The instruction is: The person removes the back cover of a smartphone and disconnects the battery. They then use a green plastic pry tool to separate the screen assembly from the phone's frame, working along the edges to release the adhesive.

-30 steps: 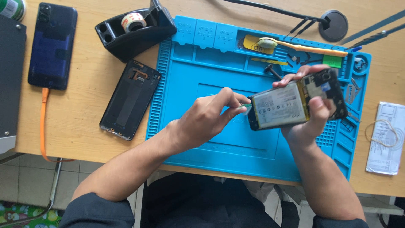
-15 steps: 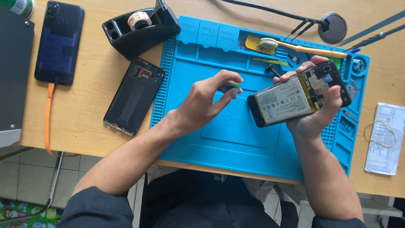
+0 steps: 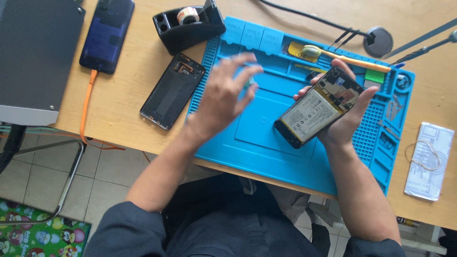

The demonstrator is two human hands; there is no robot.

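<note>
My right hand (image 3: 350, 121) holds an opened phone (image 3: 318, 113) above the right half of a blue work mat (image 3: 257, 138). The phone's back is off, so its pale battery and circuit board face up. My left hand (image 3: 221, 97) hovers over the mat's left part, blurred, with its fingers spread. A small pale bit shows between its thumb and forefinger, too blurred to identify. The phone's black back cover (image 3: 172, 90) lies on the wooden desk just left of the mat.
A black tape dispenser (image 3: 188, 21) stands behind the mat. A dark blue phone (image 3: 107, 33) on an orange cable and a grey box (image 3: 33, 57) are at the left. A toothbrush (image 3: 347, 58) and small tools lie in the mat's far trays. A paper slip (image 3: 428, 159) lies at the right.
My left hand has left the phone's edge, moved left and away across the mat, and opened its fingers. My right hand has tilted the phone more steeply.
</note>
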